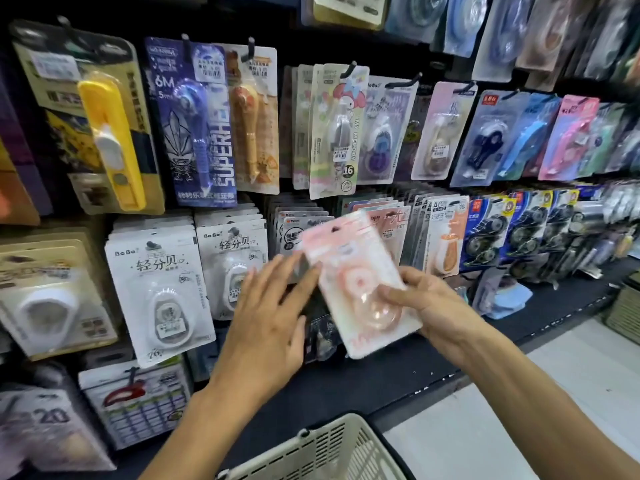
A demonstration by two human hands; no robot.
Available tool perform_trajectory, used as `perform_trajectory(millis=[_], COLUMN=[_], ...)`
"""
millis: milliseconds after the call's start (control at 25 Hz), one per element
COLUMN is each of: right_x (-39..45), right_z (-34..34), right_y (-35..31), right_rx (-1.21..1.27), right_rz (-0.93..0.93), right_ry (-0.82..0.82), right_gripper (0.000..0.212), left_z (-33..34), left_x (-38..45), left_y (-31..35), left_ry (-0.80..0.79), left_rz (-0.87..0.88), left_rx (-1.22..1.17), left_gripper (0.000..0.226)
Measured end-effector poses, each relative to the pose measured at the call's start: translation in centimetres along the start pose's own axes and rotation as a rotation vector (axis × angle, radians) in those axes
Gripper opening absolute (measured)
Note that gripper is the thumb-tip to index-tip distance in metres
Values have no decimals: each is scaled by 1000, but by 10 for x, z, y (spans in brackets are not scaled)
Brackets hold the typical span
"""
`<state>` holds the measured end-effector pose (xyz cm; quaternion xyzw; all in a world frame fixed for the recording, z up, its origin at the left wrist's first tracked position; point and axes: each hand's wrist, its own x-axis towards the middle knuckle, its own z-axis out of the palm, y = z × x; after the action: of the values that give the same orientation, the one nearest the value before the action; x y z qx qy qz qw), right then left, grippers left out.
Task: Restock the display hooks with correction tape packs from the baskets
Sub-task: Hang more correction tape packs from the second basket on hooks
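Head view: right hand [420, 299] pinches a pink correction tape pack [356, 282]; flat-fingered left hand [273, 306] should steady its edge, guiding the hang-hole onto the hook.

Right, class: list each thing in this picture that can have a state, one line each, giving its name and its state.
Pink pack: off the hooks, tilted, held in front of the display.
Right hand: grips the pink pack's lower edge.
Left hand: fingers straight, fingertips at the pack's left edge.
Basket: below the hands, contents hidden.
Yellow pack: hanging on its hook.
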<state>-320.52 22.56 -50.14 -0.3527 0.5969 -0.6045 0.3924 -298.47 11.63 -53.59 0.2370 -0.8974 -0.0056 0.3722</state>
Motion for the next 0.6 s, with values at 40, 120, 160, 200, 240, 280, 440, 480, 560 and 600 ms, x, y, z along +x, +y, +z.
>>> perform_trajectory(millis=[40,120,160,200,240,280,440,480,560,600], right_x=[4,10,14,19,24,29,54,59,62,62], right_z=[-12,-34,-42,-50,-55,-58,-64,-66,-72,-75], right_y=[-1,0,3,8,13,16,25,27,29,31], right_rx=[65,124,110,87,63,42,26,26,16,14], right_rz=[-41,-87,-78,-53,-20,13,45,28,-16,-34], right_ry=[115,279,321,341,354,363,412,418,399,382], right_gripper=[41,29,22,18,17,17,18,21,25,28], left_z=[-3,-7,-8,-8,-8,-7,4,9,16,18], left_x=[-1,-1,-1,-2,-4,-6,-8,-7,-6,-5], left_y=[-4,-12,-15,-16,-15,-12,-2,0,3,5], left_ry=[-7,-49,-73,-100,-123,-140,-196,-201,-224,-235], left_rz=[-92,-233,-272,-279,-265,-246,-169,-151,-108,-80], left_rx=[53,115,125,138,146,150,192,187,196,224], left_gripper=[82,75,73,71,70,70,71,71,71,71])
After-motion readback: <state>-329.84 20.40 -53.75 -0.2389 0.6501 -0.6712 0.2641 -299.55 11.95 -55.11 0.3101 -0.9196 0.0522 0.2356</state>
